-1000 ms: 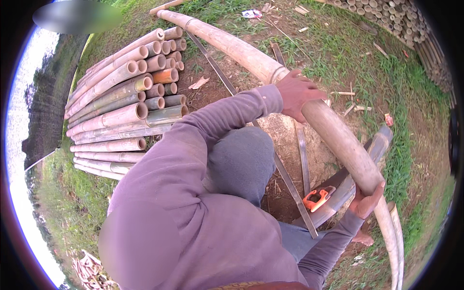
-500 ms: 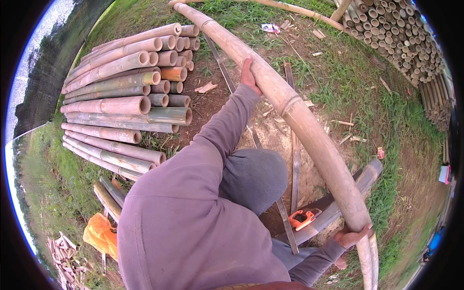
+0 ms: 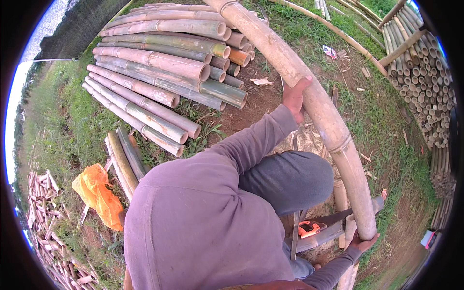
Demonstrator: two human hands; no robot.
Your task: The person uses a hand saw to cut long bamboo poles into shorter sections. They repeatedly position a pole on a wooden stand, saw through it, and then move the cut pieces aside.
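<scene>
A long, thick, tan bamboo pole [image 3: 333, 130] runs from the top of the view down to the lower right. My left hand [image 3: 296, 98] grips its near side partway along, thumb over the top and the other fingers partly hidden. At the pole's near end, my right hand [image 3: 362, 243] is wrapped round the underside. Below the pole lies a dark bamboo length [image 3: 321, 237], with an orange-handled saw [image 3: 309, 228] resting on it. My bent left knee [image 3: 299, 179] is close beside the held pole.
Cut bamboo poles [image 3: 179, 63] lie stacked at the upper left. An orange mesh bag [image 3: 99, 193] sits near more lengths [image 3: 123, 162]. Bamboo offcuts [image 3: 46, 217] are heaped at the far left. A big bamboo pile [image 3: 425, 92] stands at the right, beyond grass and wood scraps.
The view has turned, so the stack sits farther right and higher. My left hand has changed its hold, with the thumb now over the pole. My right hand still holds the near end.
</scene>
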